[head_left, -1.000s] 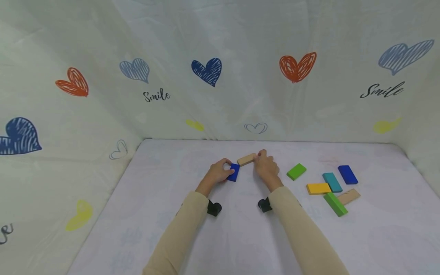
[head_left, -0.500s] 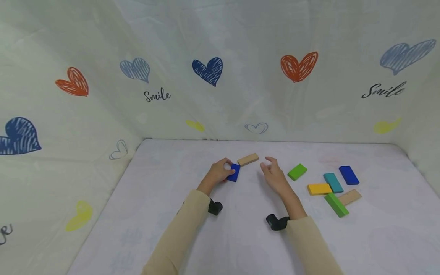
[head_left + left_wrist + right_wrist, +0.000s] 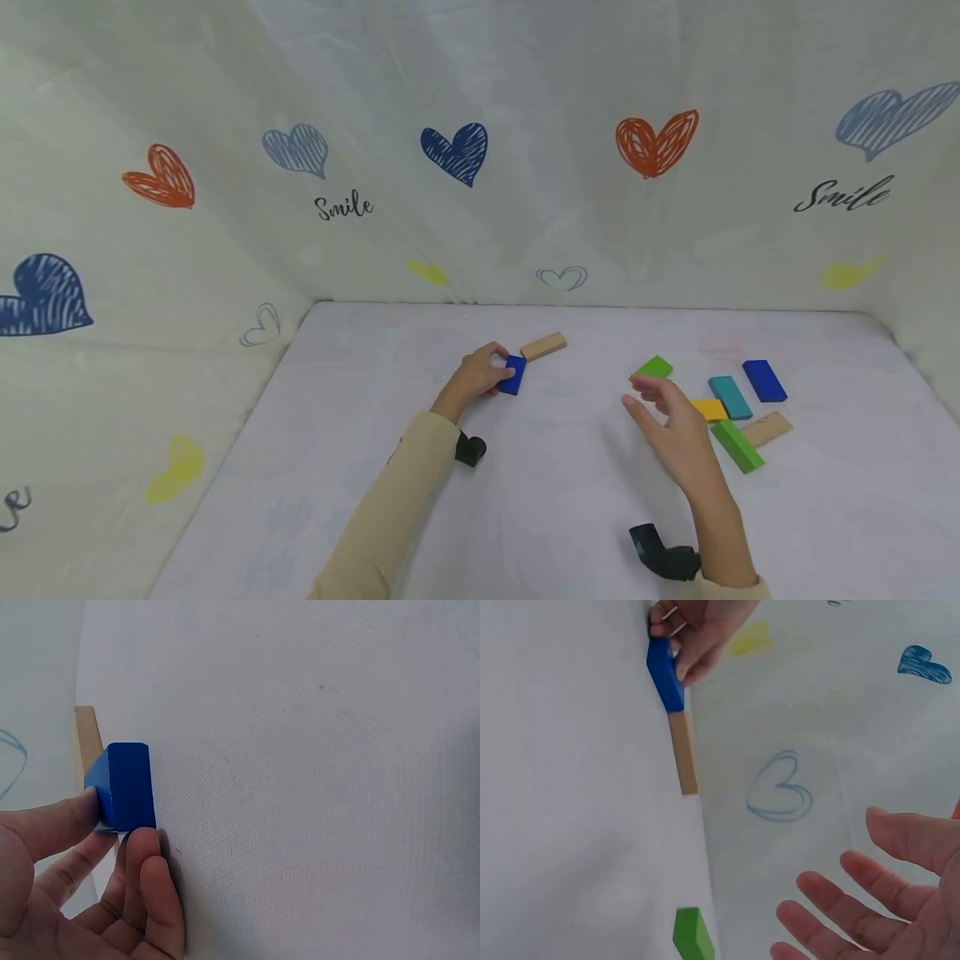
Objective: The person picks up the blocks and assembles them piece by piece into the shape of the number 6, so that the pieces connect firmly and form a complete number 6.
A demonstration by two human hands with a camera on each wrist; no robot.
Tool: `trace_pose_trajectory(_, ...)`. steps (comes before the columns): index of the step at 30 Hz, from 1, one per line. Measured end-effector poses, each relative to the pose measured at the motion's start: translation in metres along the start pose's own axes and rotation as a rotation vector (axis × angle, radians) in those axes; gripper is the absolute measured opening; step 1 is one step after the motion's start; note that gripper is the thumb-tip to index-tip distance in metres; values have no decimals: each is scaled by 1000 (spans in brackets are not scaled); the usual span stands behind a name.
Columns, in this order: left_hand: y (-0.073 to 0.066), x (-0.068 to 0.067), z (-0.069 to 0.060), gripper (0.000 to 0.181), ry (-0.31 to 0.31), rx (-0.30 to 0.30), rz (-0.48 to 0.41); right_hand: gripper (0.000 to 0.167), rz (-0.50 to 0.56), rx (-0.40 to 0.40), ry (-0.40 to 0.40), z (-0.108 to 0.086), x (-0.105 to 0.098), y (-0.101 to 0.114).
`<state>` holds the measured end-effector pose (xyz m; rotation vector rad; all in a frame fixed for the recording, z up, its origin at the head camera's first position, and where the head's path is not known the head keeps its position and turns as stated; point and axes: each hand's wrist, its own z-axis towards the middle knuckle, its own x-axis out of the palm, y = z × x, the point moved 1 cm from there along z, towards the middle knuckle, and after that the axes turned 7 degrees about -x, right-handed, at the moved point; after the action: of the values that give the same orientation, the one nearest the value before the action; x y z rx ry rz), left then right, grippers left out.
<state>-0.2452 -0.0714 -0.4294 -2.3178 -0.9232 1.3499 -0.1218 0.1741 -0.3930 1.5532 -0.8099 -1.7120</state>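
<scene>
My left hand (image 3: 474, 372) pinches a blue block (image 3: 513, 375) between thumb and fingers, close to the tabletop. In the left wrist view the thumb lies on one face of that blue block (image 3: 129, 787). A natural wood block (image 3: 543, 346) lies at the blue block's far corner, its near end seeming to touch it. My right hand (image 3: 675, 429) is above the table with fingers spread and nothing in them, also in the right wrist view. It partly covers a green block (image 3: 655, 367) and a yellow block (image 3: 710, 410).
To the right lie a teal block (image 3: 730, 397), a second blue block (image 3: 765, 381), another green block (image 3: 738, 447) and a second wood block (image 3: 768, 429) partly beneath that green one. White cloth walls (image 3: 525, 225) printed with hearts stand behind the white table (image 3: 330, 500).
My right hand has let go of the wood block and moved right and nearer, toward the loose blocks. The left hand keeps hold of the blue block in the same place.
</scene>
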Motion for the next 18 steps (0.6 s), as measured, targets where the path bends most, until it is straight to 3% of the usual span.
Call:
trace_pose_trajectory(6, 1, 0, 2, 37, 9, -12, -2, 57, -115, 108, -29, -14, -26, -13)
trace_pose_trajectory(9, 2, 1, 4, 37, 9, -12, -1, 57, -154, 152, -33, -14, -36, -30)
trace_pose_trajectory(16, 3, 2, 5, 37, 18, -12, -17, 71, -275, 208, -75, -1, -43, -141)
trace_pose_trajectory(18, 3, 2, 4, 36, 16, -10, -19, 70, -285, 243, -66, -1, -47, -149)
